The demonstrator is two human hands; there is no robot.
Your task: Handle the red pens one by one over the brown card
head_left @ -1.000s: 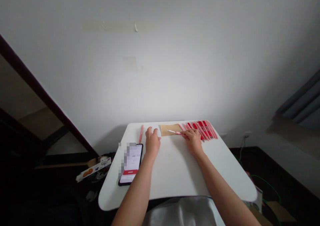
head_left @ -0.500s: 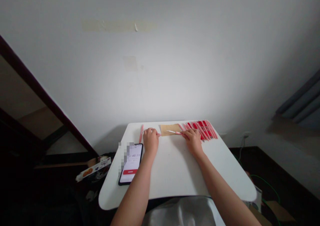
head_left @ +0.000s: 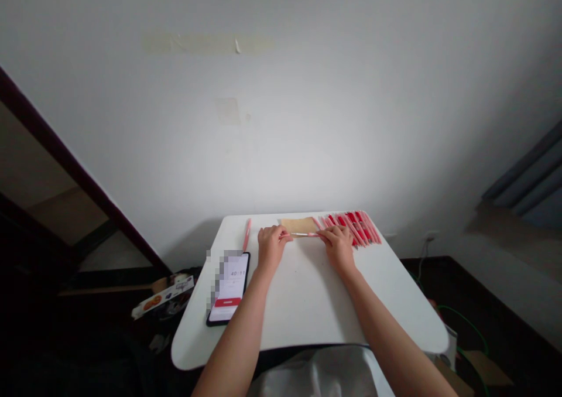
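On a small white table (head_left: 307,303), my left hand (head_left: 270,246) and my right hand (head_left: 336,245) both pinch the ends of one thin pink pen (head_left: 304,234) held level between them. Behind the pen lies a brown paper envelope (head_left: 298,225). Just right of my right hand sits a row of several red and pink pens (head_left: 355,226). One single pink pen (head_left: 247,234) lies apart, to the left of my left hand.
A black phone (head_left: 228,288) with a lit screen lies at the table's left edge. A white wall stands right behind the table. On the dark floor at left lies a printed box (head_left: 160,296); a green cable (head_left: 461,318) runs at right.
My left hand lifted off the table, curled and moved right to take the near end of the pen that my right hand held over the envelope.
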